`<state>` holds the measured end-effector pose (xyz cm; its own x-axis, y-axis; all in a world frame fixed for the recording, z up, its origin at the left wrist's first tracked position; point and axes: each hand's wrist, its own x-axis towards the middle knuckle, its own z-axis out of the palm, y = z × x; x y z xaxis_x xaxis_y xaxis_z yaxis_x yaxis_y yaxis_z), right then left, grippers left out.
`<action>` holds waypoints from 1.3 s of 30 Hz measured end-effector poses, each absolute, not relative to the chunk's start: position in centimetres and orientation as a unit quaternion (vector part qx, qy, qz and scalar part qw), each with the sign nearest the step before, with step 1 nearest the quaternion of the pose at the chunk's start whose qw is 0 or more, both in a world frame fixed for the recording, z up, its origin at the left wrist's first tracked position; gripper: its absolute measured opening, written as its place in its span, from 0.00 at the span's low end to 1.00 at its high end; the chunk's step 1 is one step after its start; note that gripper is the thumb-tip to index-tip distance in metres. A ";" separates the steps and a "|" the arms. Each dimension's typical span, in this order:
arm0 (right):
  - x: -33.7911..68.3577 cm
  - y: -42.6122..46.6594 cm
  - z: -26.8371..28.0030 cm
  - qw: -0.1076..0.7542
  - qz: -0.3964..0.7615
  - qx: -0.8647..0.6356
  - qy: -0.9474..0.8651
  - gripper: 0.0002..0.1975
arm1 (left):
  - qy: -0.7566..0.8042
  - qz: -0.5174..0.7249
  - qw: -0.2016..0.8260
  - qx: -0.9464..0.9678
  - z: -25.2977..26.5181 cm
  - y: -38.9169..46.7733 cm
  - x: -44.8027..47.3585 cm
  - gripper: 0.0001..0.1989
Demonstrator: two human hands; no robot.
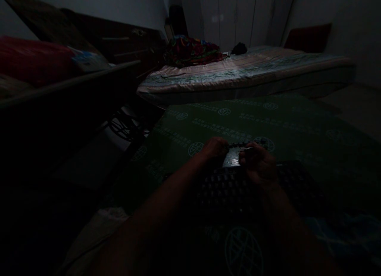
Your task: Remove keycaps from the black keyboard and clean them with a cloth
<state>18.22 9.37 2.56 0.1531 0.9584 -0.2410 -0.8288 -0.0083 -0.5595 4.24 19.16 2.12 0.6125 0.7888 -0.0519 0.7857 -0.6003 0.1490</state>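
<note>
A black keyboard (pixel 224 188) lies on a green printed board in front of me, partly covered by my forearms. Just beyond its far edge, my left hand (pixel 216 146) is closed around one end of a dark, bumpy strip (pixel 237 145). My right hand (pixel 262 165) has its fingers curled at the strip's other end, near a thin bright edge whose kind I cannot make out. Between the hands, under the strip, shows a shiny silvery flat piece (pixel 231 158). Dim light hides most finger detail.
The green board (pixel 205 113) bears pale globe prints. Behind it stands a bed (pixel 253 69) with a bundled patterned blanket (pixel 192 52). On the left is a dark raised ledge (pixel 89 79) holding a red bundle (pixel 35 60). Pale cloth (pixel 98 232) lies near my left forearm.
</note>
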 end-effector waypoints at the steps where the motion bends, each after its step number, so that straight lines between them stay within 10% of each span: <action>1: 18.2 9.4 2.6 0.696 0.642 -0.303 -0.105 0.06 | 0.441 0.009 0.075 0.894 2.0 19.3 4.3 0.14; 39: 17.9 9.0 2.5 0.690 0.621 -0.330 -0.169 0.06 | 0.481 0.031 0.066 0.873 4.1 17.9 2.2 0.13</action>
